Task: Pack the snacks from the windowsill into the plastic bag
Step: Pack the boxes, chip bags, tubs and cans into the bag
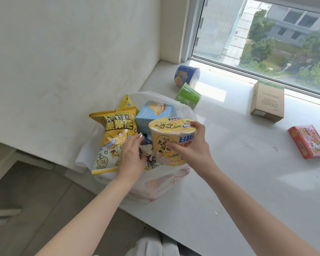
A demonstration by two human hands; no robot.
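Note:
A white plastic bag (pixel 155 183) stands open at the windowsill's left end. Inside it are a yellow popcorn bag (pixel 113 137), a light blue box (pixel 153 113) and a dark packet (pixel 146 150). My right hand (pixel 192 146) grips a yellow instant noodle cup (pixel 170 139) over the bag's mouth, thumb on its side and fingers on the lid rim. My left hand (pixel 133 154) reaches into the bag between the popcorn bag and the cup, its fingers lying on the dark packet. On the sill lie a blue cup (pixel 187 75), a green cup (pixel 187 96), a brown carton (pixel 268 100) and a red box (pixel 308 141).
The white windowsill (pixel 229 163) runs along under the window (pixel 266 37). A white wall (pixel 72 61) stands left of the bag. The floor (pixel 44 209) drops away below the sill's front edge.

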